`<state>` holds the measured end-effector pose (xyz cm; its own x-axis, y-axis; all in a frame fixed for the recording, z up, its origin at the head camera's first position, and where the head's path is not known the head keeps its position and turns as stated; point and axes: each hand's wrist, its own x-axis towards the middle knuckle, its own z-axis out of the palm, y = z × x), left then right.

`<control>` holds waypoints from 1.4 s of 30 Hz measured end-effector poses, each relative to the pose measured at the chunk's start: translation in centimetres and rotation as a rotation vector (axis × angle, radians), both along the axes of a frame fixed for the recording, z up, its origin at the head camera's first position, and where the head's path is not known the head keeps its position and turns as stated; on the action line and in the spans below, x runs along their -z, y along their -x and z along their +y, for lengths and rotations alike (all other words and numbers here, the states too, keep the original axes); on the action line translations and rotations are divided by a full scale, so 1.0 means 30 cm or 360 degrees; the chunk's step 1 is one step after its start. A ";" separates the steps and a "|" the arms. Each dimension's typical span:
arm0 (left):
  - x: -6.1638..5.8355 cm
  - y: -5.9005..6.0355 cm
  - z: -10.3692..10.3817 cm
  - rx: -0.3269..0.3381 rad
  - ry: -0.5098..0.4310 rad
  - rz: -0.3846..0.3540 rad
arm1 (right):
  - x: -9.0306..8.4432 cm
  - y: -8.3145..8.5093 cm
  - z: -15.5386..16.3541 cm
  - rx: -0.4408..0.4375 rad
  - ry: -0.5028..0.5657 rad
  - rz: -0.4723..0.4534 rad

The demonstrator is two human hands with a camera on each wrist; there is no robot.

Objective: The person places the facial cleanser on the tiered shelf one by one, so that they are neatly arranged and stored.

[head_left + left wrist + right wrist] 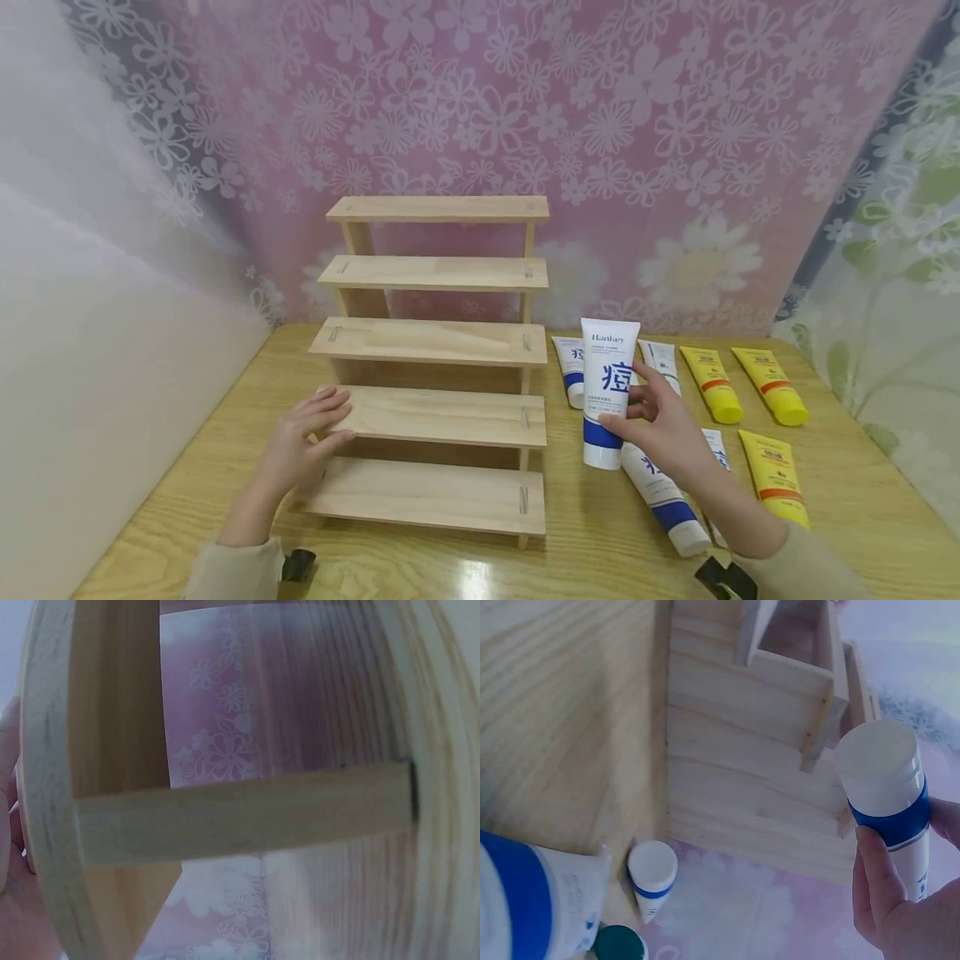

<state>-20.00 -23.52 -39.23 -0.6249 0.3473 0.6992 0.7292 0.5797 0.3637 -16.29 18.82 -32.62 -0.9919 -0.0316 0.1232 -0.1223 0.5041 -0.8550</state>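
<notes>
My right hand (667,421) grips a white and blue squeeze tube (609,375) with its cap down, raised in front of other tubes, right of the stepped wooden shelf (442,417). In the right wrist view the thumb and fingers (881,877) wrap the tube (889,780) near its blue band and white cap. My left hand (303,437) rests at the left end of the shelf's lower tiers, its fingers fairly straight on the wood. The left wrist view shows that hand (15,825) partly, at a shelf board (52,780); the rest is cut off.
Beside the shelf lie another white and blue tube (663,500), one farther back (570,367), and a white tube (660,362). Several yellow tubes (772,387) lie at the right on the wooden table (585,533). A flowered curtain (525,125) hangs behind.
</notes>
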 end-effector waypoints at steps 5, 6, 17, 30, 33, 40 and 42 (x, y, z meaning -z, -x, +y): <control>0.001 0.003 -0.004 0.0004 -0.0003 0.0023 | -0.031 0.023 0.000 -0.0048 0.0075 0.0122; 0.001 0.004 -0.004 0.0002 -0.0002 0.0027 | -0.037 0.027 -0.001 -0.0047 0.0064 0.0132; 0.006 0.008 -0.004 0.0011 0.0002 0.0043 | -0.117 0.067 -0.054 -0.0028 0.0062 0.0214; -0.007 -0.003 -0.001 -0.0021 0.0024 -0.0060 | -0.221 0.155 -0.133 -0.0126 0.0240 0.0478; -0.006 -0.005 -0.003 -0.0045 0.0030 -0.0089 | -0.242 0.181 -0.155 -0.0114 0.0252 0.0546; -0.003 -0.011 -0.001 -0.0073 0.0045 -0.0100 | -0.292 0.236 -0.200 -0.0122 0.0268 0.0623; -0.002 -0.009 0.001 -0.0059 0.0039 -0.0079 | -0.306 0.253 -0.211 -0.0120 0.0260 0.0628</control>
<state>-19.72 -23.48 -39.16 -0.6712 0.3399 0.6587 0.6885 0.6151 0.3842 -23.88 12.50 -23.44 -0.8635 -0.0507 0.5018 -0.4869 0.3433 -0.8032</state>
